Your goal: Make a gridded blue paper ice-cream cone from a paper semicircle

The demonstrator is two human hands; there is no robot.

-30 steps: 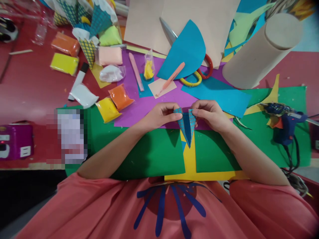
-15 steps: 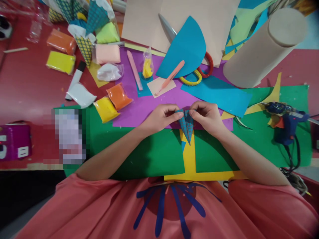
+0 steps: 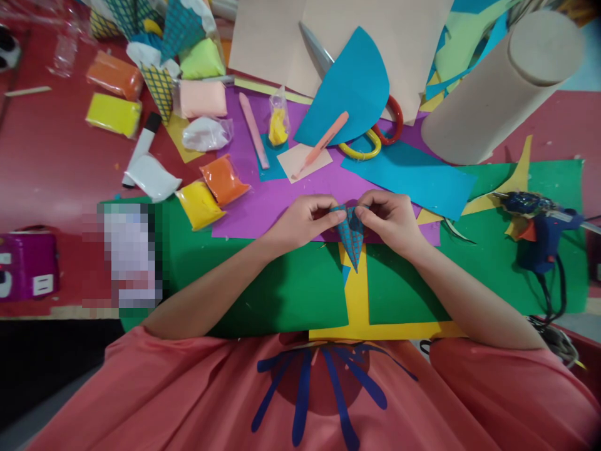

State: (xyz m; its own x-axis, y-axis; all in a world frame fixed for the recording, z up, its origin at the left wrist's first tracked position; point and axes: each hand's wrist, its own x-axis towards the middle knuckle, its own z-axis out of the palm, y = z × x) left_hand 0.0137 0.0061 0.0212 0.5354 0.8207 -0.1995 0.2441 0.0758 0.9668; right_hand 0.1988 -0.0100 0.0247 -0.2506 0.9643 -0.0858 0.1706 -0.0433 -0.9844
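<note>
Between my two hands is a small blue paper cone (image 3: pixel 352 241) with a grid of lines drawn on it, its tip pointing down toward me. My left hand (image 3: pixel 312 219) pinches the cone's upper left edge between thumb and fingers. On the opposite side, my right hand (image 3: pixel 387 219) pinches the upper right edge. A seam runs down the side facing me. Beneath the cone lie a purple sheet (image 3: pixel 263 213) and a yellow paper strip (image 3: pixel 357 300) on a green sheet (image 3: pixel 282 285).
Scissors (image 3: pixel 359 150) lie partly under a blue paper piece (image 3: pixel 350 88), with a pink marker (image 3: pixel 323 141) over it. Packets of clay (image 3: pixel 201 203) and finished cones (image 3: pixel 157 78) are at left. A glue gun (image 3: pixel 547 235) and a pale cylinder (image 3: pixel 498 94) stand at right.
The cone's two edges have come closer together at the seam, so the gap down its front looks narrower. Both hands keep their pinch in nearly the same place.
</note>
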